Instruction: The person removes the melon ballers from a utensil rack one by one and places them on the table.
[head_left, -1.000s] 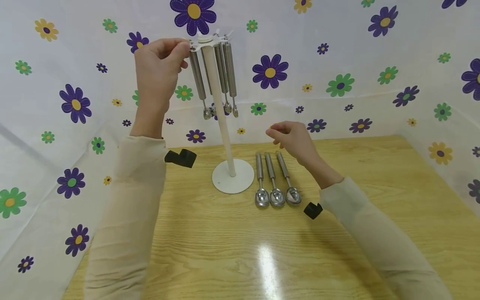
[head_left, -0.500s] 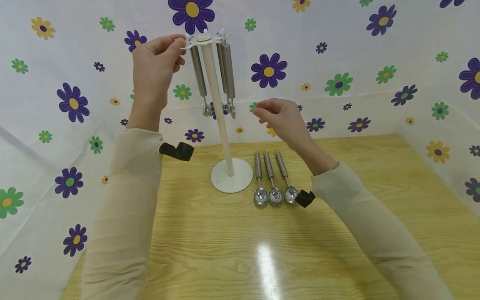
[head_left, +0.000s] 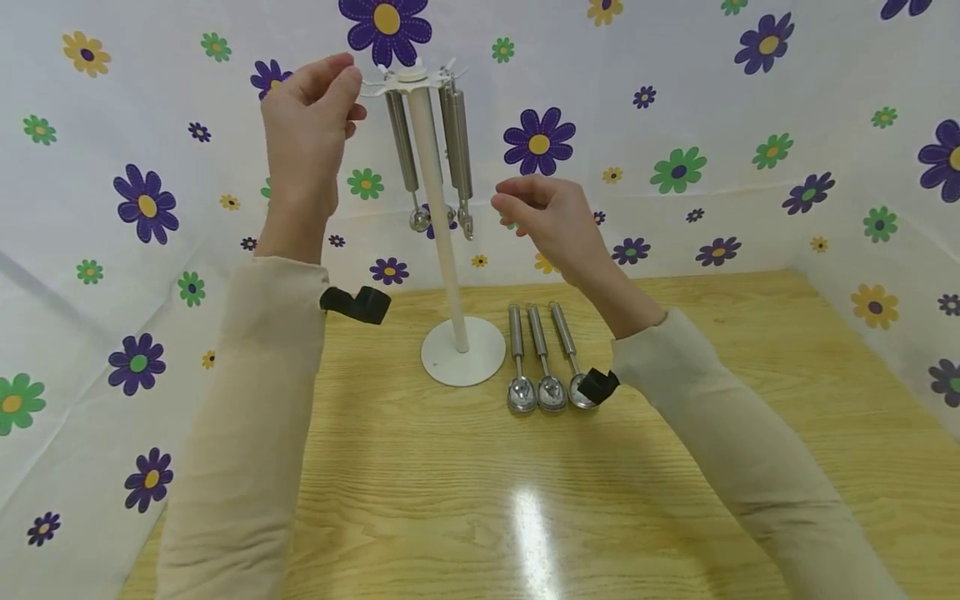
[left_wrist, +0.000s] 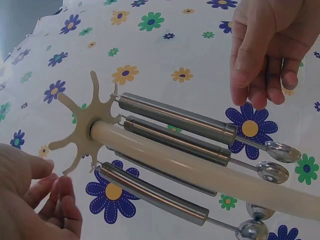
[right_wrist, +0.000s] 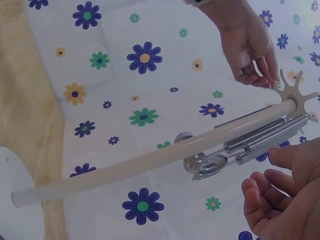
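Note:
A white utensil stand (head_left: 442, 233) with a round base and a ring of hooks stands on the table. Several steel-handled small scoops (left_wrist: 175, 115) hang from its hooks, small bowls downward. With thumb and fingertips my left hand (head_left: 303, 137) pinches the tip of a bare hook (left_wrist: 70, 165) on the stand's left side. My right hand (head_left: 558, 229) is held in the air right of the hanging scoops, its fingers loosely bent and holding nothing. Three ice cream scoops (head_left: 551, 393) lie side by side right of the base, the rightmost partly covered by a black wrist mount.
The stand rests toward the back of a wood-grain table (head_left: 420, 500). Behind and beside it hangs a white cloth (head_left: 720, 67) with printed flowers. A black wrist mount (head_left: 360, 305) juts from each sleeve.
The stand's hook ring has turned, shifting the hanging scoops around the pole. My left hand has moved slightly up and left; my right hand has risen leftward toward the hanging scoops.

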